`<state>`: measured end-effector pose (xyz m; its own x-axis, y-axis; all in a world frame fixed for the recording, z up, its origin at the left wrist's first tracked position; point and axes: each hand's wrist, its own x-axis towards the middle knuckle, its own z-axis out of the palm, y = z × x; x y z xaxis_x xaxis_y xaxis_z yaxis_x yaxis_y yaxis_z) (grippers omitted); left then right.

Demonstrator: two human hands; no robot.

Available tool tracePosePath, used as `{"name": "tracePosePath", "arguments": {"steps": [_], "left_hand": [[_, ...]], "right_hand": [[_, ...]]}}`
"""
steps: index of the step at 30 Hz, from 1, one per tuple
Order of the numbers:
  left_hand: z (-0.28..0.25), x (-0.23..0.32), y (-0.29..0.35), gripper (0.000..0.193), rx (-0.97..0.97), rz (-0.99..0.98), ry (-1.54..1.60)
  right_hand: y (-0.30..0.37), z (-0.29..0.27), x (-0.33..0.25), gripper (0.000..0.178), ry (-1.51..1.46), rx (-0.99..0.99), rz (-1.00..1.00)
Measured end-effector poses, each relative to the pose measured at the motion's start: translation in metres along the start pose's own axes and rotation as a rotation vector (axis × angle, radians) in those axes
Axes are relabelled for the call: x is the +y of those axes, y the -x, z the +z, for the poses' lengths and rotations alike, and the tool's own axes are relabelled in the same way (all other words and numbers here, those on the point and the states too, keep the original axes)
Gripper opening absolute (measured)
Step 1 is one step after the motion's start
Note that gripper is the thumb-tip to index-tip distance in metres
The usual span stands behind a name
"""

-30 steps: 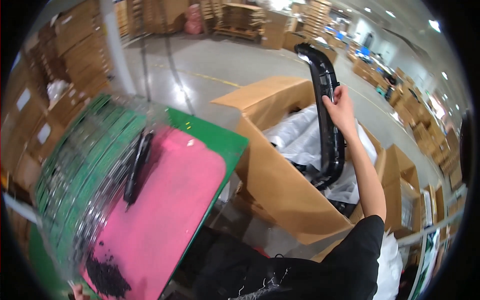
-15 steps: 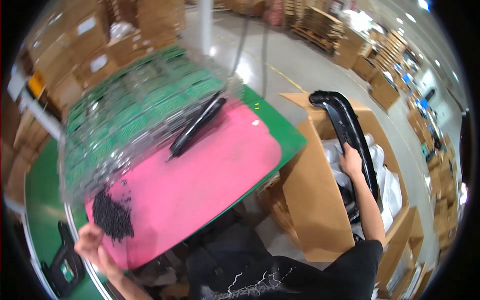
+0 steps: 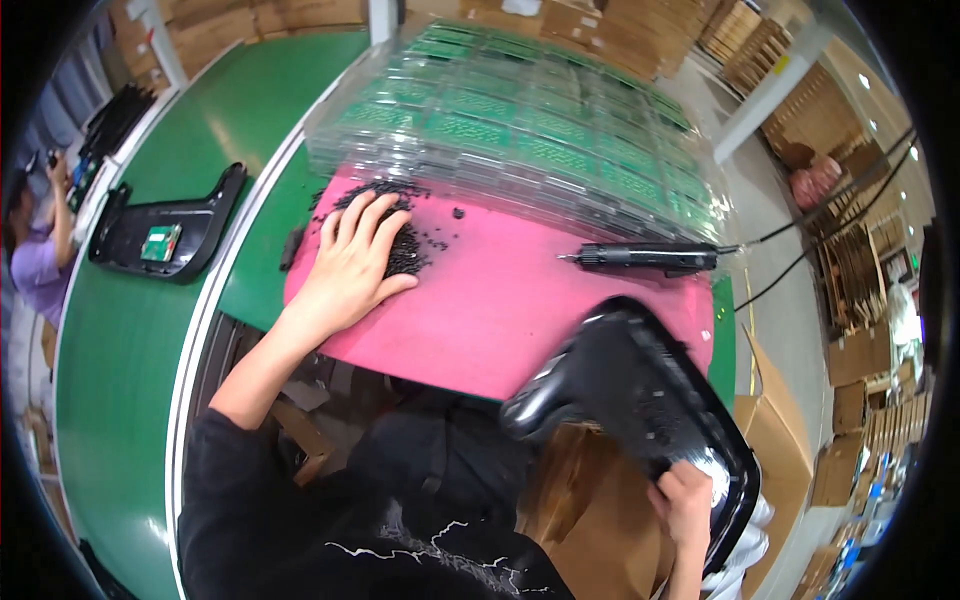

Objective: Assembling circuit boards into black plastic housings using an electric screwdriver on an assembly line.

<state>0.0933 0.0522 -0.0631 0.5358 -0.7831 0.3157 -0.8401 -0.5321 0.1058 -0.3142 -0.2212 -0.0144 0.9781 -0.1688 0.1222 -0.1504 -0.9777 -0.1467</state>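
My right hand [image 3: 684,503] grips a glossy black plastic housing [image 3: 640,390] by its lower edge. The housing is tilted, and its curved far end overlaps the near right part of a pink mat [image 3: 480,340]. My left hand [image 3: 355,255] is open, fingers spread, over a pile of small black screws [image 3: 405,250] at the mat's left end. Whether its fingertips touch the screws I cannot tell. On the right of the mat lies a black electric screwdriver [image 3: 648,259], its bit pointing left and its cable running off right.
Stacked clear plastic trays [image 3: 520,125] with green circuit boards stand behind the mat. On the green conveyor [image 3: 120,400] at left rests another black housing [image 3: 190,255] holding a small board. A co-worker [image 3: 45,240] is beyond it. A cardboard box [image 3: 785,410] stands at right.
My right hand has lifted the housing out of the cardboard box and toward the mat. My left hand has moved from beside the mat's edge to over the screws. The view has swung left.
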Motion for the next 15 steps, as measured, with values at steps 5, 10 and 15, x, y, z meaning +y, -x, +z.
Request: {"name": "tracePosePath", "arguments": {"steps": [5, 10, 15], "left_hand": [[-0.011, 0.01, -0.015, 0.068, 0.015, 0.096, 0.15], [-0.009, 0.043, -0.051, 0.068, -0.076, 0.33, 0.447], [0.035, 0.039, -0.07, 0.03, -0.102, 0.481, 0.358]], "right_hand": [[-0.056, 0.014, -0.004, 0.028, 0.058, -0.108, -0.252], [-0.124, 0.016, -0.028, 0.034, -0.116, -0.21, -0.33], [-0.234, -0.004, -0.059, 0.022, -0.119, 0.111, -0.377]]}}
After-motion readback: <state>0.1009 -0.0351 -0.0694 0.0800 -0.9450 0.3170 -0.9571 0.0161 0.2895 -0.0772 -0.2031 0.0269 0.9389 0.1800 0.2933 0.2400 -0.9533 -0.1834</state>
